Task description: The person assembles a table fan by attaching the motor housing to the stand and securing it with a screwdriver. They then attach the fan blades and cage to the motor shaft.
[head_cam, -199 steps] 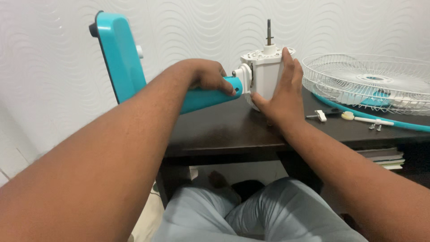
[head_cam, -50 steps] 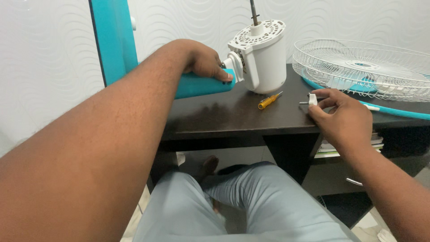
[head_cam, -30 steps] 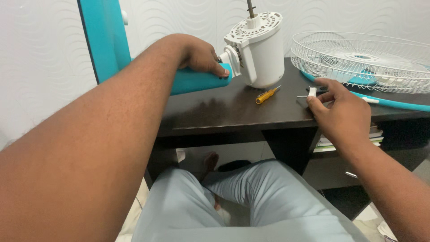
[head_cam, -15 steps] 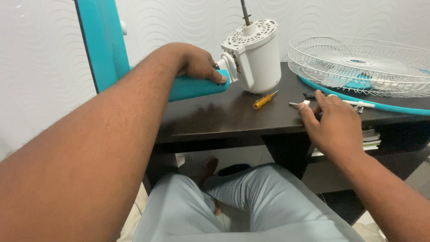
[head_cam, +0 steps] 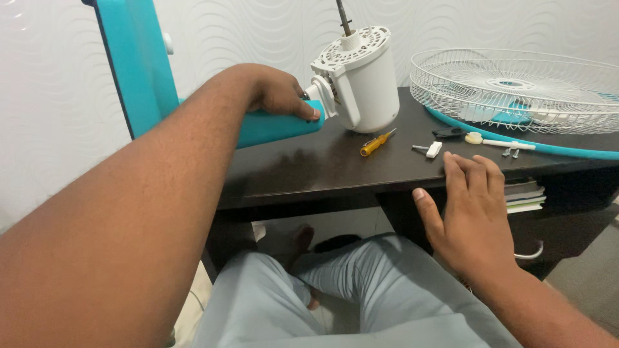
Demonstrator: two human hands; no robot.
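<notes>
My left hand (head_cam: 278, 92) grips the turquoise neck of a fan stand (head_cam: 271, 127), right beside the white motor housing (head_cam: 361, 80) whose metal shaft points up. The fan's turquoise base (head_cam: 134, 61) stands on edge at the left. My right hand (head_cam: 471, 206) is open and empty, its fingertips resting on the front edge of the dark desk (head_cam: 309, 171). Just beyond those fingers lie a small white part (head_cam: 433, 149) and a yellow-handled screwdriver (head_cam: 376, 142).
A white wire fan guard (head_cam: 516, 90) lies at the back right over a turquoise rim (head_cam: 548, 149). Near it are a small black piece, a white rod and two screws (head_cam: 510, 153). Books (head_cam: 525, 196) sit on a shelf under the desk. My knees are below.
My right hand has let go of the small parts and drawn back to the desk's front edge. The left hand keeps its hold on the stand neck.
</notes>
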